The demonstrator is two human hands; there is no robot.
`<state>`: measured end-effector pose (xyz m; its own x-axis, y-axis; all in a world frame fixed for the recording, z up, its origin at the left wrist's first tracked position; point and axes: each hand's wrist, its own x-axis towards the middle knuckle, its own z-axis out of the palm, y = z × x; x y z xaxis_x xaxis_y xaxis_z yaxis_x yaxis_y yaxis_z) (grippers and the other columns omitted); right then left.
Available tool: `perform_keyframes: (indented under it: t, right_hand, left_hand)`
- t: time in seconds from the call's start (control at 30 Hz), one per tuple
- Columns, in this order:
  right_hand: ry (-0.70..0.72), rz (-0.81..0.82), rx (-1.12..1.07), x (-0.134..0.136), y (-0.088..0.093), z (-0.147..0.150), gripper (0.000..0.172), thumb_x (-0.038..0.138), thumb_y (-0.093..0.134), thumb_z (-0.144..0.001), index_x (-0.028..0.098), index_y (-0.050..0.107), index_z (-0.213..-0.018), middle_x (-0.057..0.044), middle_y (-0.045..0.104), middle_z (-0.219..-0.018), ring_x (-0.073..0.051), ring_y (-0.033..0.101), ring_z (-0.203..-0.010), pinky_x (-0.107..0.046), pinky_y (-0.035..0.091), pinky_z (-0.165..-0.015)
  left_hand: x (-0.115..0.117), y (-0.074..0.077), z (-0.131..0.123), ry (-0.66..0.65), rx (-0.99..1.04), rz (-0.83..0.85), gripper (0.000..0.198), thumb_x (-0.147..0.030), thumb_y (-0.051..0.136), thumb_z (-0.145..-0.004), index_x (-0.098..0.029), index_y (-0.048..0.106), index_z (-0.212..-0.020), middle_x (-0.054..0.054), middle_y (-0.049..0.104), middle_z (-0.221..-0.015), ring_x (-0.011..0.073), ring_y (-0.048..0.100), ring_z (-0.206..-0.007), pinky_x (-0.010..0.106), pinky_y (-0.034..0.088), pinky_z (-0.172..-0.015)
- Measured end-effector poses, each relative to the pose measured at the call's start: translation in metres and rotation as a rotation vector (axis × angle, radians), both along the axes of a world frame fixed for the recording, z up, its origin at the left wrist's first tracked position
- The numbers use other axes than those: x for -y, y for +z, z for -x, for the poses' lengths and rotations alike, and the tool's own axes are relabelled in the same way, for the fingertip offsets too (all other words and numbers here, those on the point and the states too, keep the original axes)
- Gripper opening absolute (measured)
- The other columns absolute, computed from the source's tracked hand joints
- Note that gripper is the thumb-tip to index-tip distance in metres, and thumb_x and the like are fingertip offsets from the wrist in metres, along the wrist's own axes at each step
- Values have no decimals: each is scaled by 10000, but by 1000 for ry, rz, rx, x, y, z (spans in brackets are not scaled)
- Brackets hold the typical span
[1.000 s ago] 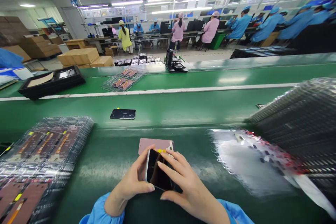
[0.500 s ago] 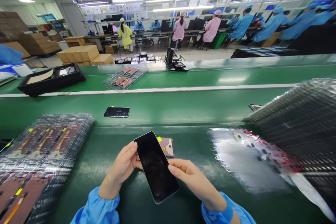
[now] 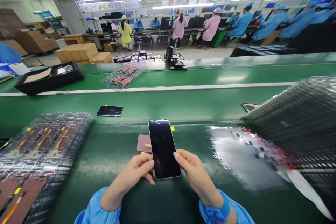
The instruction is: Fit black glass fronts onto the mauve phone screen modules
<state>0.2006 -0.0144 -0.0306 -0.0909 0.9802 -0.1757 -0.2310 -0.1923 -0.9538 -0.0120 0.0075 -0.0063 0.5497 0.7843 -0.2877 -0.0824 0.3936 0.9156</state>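
Note:
A smartphone point(image 3: 165, 148) with a dark screen is held near upright, tilted slightly to the left at its top. My left hand point(image 3: 135, 170) is closed at its lower left edge, thumb against the side. Across from it, my right hand point(image 3: 191, 169) pinches the lower right edge. Partly hidden behind the phone, a brown screen panel point(image 3: 143, 142) lies on the green surface. A yellow tab point(image 3: 172, 128) sticks out past the phone's upper right side. Another phone point(image 3: 109, 111) lies face up farther off, to the left.
Clear trays of brown panels point(image 3: 63, 141) lie at left. A plastic bag point(image 3: 231, 154) and stacked trays point(image 3: 294, 122) are at right. On the green conveyor point(image 3: 210, 77) stand a black box point(image 3: 49, 80) and a black fixture point(image 3: 174, 61). People work at benches behind.
The phone has turned more upright and its top has shifted right and up. My left hand has slid from its upper left edge to the lower left. The panel behind shows at the left now.

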Motion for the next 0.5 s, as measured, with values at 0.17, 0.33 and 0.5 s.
perform_keyframes:
  t: [0.17,0.33,0.5]
  right_hand:
    - [-17,8,-11,1,-1,3,437,602,672,-811,170,664,-744,17,548,-612,-128,498,-600,-251,410,-573]
    - [135,3,-32,4,3,0,476,601,582,-885,188,708,-1085,-23,679,-686,-162,632,-626,-280,491,-604]
    - [270,-2,-49,5,6,-4,598,517,619,-895,196,526,-1391,-62,762,-807,-231,744,-729,-364,561,-717]
  left_hand:
    - [3,0,-5,91,-69,-55,402,-501,712,-785,-142,583,-658,-30,524,-649,84,564,-545,220,522,-543]
    - [2,3,-1,136,-99,-99,399,-497,696,-799,-152,562,-649,-47,521,-603,70,553,-475,196,460,-506]
    - [3,4,3,148,-99,-104,369,-476,683,-815,-153,588,-662,-33,543,-614,78,543,-479,205,463,-489]
